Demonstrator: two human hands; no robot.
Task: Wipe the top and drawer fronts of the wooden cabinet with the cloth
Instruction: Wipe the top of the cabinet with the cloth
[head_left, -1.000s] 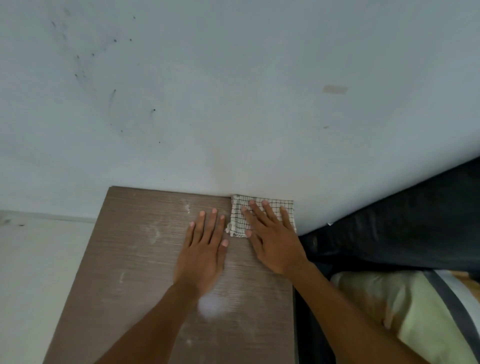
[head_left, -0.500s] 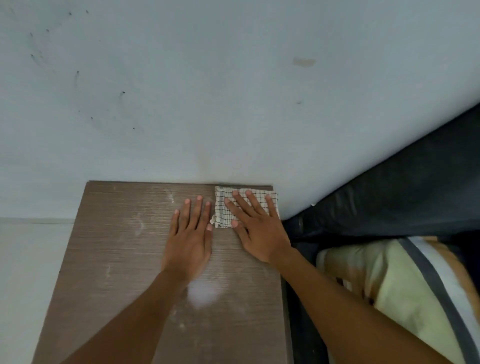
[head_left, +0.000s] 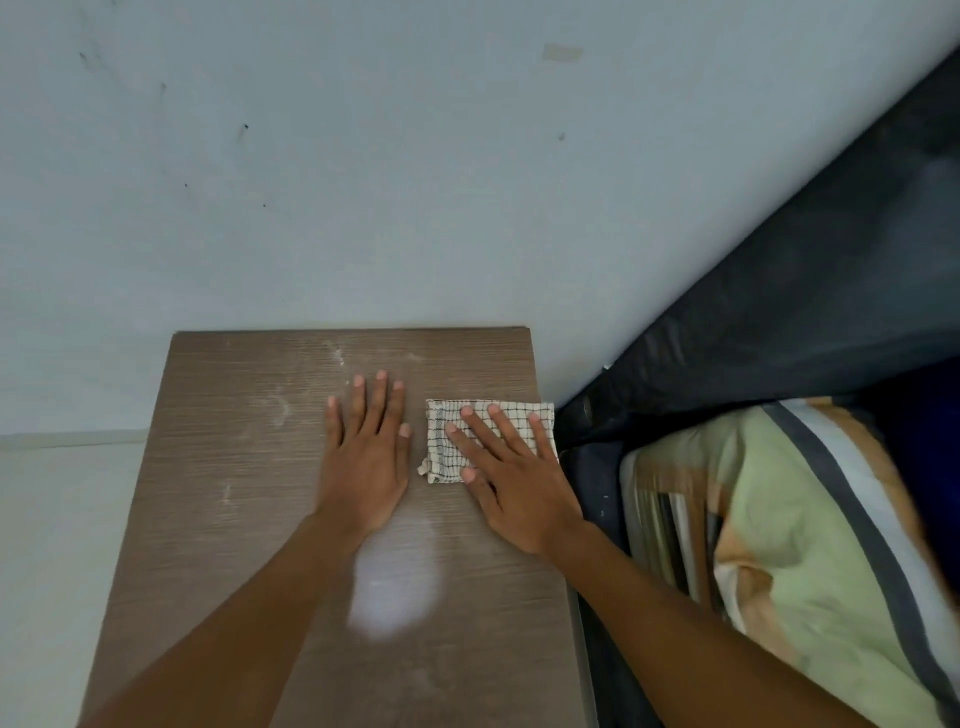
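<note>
The wooden cabinet top (head_left: 218, 519) fills the lower left, brown with pale dusty smears and a bright glare spot near its middle. A folded white cloth with a dark grid pattern (head_left: 447, 447) lies near the top's right edge. My right hand (head_left: 514, 478) presses flat on the cloth, fingers spread. My left hand (head_left: 366, 452) rests flat on the bare wood just left of the cloth, holding nothing. The drawer fronts are out of view.
A pale wall (head_left: 415, 182) rises directly behind the cabinet. To the right stands a dark headboard (head_left: 805, 286) and a bed with a green, orange and striped pillow (head_left: 779, 519). Pale floor (head_left: 52, 519) lies to the left.
My right hand has slid the cloth from the back right corner toward me along the right edge. The left hand has stayed flat beside it.
</note>
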